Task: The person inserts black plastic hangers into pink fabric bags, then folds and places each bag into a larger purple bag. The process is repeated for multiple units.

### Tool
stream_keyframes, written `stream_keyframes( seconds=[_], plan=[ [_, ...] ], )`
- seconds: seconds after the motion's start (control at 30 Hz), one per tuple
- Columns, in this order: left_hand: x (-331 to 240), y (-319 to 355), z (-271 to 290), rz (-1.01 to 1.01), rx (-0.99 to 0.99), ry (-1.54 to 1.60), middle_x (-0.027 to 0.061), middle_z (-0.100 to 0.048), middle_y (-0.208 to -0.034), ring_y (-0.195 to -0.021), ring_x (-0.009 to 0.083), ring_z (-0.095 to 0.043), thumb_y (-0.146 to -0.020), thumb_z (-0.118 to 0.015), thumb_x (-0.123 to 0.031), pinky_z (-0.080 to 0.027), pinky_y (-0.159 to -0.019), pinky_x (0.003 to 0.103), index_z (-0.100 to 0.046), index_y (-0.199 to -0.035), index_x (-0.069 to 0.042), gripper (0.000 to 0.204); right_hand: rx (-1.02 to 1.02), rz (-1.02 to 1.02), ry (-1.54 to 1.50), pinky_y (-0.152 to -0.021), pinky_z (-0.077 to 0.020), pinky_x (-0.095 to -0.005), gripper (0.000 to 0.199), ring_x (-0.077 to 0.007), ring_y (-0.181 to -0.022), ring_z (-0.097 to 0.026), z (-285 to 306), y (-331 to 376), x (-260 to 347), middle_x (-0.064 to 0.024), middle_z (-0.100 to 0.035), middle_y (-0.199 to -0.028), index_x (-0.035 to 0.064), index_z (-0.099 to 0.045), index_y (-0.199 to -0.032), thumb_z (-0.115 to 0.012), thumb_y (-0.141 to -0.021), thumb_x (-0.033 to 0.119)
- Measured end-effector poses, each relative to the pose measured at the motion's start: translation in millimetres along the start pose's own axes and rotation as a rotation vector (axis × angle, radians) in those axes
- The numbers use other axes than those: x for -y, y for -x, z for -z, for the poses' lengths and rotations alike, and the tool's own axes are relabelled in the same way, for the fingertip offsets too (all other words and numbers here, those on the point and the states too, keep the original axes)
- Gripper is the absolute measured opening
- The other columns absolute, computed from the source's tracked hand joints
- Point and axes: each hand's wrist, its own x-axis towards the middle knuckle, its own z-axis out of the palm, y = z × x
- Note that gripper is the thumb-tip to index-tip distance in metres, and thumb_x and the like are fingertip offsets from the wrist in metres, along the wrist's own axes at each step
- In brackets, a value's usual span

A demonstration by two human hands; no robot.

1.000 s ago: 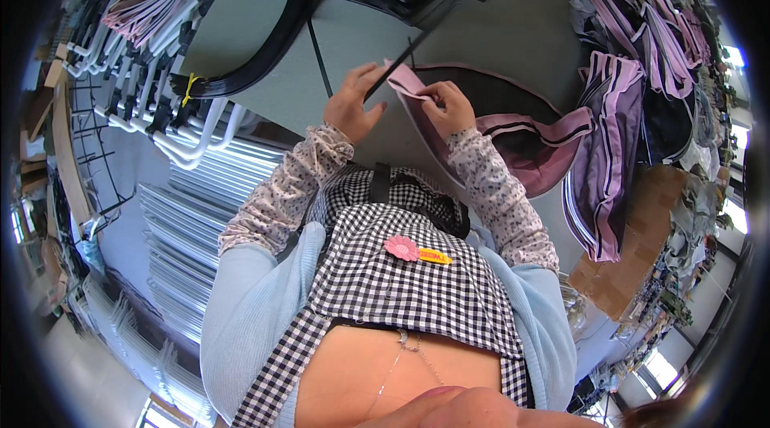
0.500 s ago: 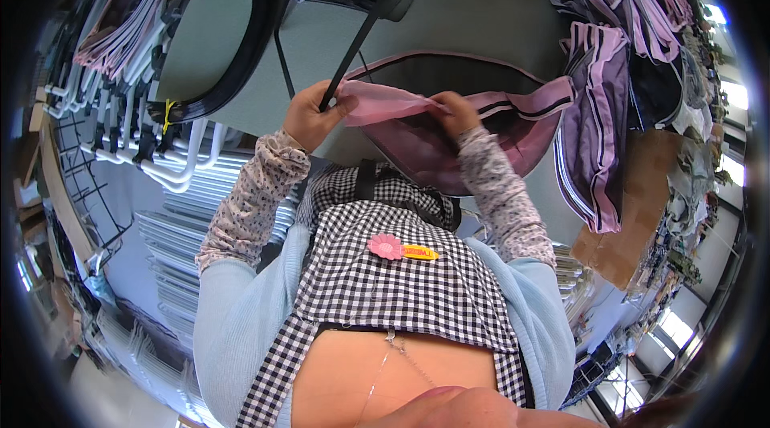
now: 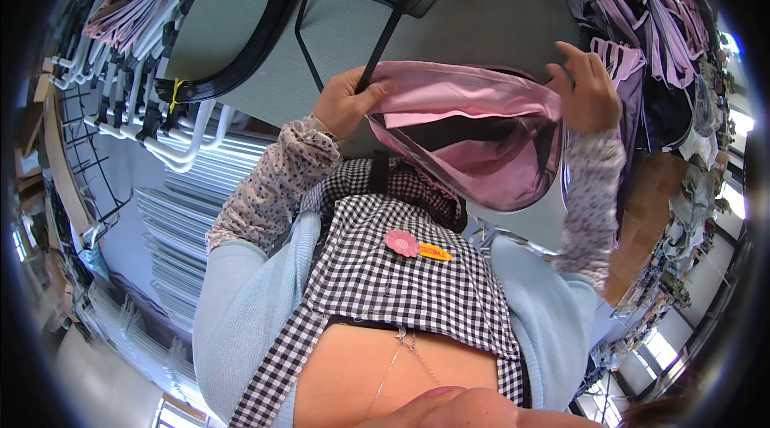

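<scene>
A pink fabric cover with a dark mesh inside and a curved lower edge hangs open in front of my apron. At its upper left corner my left hand is closed, thumb on top, pinching the pink edge band. A thin black metal rod from a frame runs down into that same hand. My right hand is at the cover's right end, its fingers spread apart and raised. Whether its palm touches the fabric is hidden.
Black curved tubes bound with yellow ties lie left on the grey-green table. White bent tubes stick out beside them. Striped pink and dark fabric pieces are piled at right, near brown cardboard.
The cover has been spread wider, its pink band now stretched out between my hands. My right hand has moved right and its fingers have opened. My left hand has shifted slightly right.
</scene>
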Motion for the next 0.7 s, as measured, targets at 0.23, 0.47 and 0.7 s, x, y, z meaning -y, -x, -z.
stream_keyframes(
  seconds=[0.23,0.47,0.7],
  plan=[
    [-13.3,0.7,-6.5,0.002,0.009,-0.060,0.0064,-0.067,-0.093,-0.081,0.0104,-0.060,-0.100,-0.058,-0.026,-0.050,-0.073,0.025,-0.062,-0.113,0.001,0.030,-0.174,0.505,-0.421,-0.069,-0.0536,-0.0336,0.028,-0.0194,-0.080,-0.065,-63.3,19.4,102.4,-0.0036,-0.065,-0.087,0.0086,-0.065,-0.091,-0.083,-0.071,0.017],
    [-61.0,43.7,39.9,-0.079,-0.068,-0.286,-0.0020,-0.042,-0.056,-0.048,0.0076,-0.035,-0.106,-0.040,-0.033,-0.029,-0.045,0.025,-0.058,-0.091,-0.006,0.036,-0.098,0.249,-0.724,-0.051,-0.0475,-0.0263,0.016,-0.0156,-0.059,-0.060,-50.6,29.1,64.8,-0.0055,-0.062,-0.076,0.0034,-0.066,-0.084,-0.079,-0.077,0.008],
    [-87.1,92.8,67.6,-0.184,0.344,-0.929,0.0084,-0.055,-0.058,-0.048,0.0263,-0.056,-0.099,-0.053,-0.027,-0.043,-0.046,0.034,-0.057,-0.085,-0.006,0.026,-0.113,0.220,-0.707,-0.055,-0.0494,-0.0258,0.015,-0.0168,-0.065,-0.064,-20.1,54.7,46.5,-0.0071,-0.067,-0.080,0.0014,-0.070,-0.092,-0.077,-0.078,0.002]
  ],
)
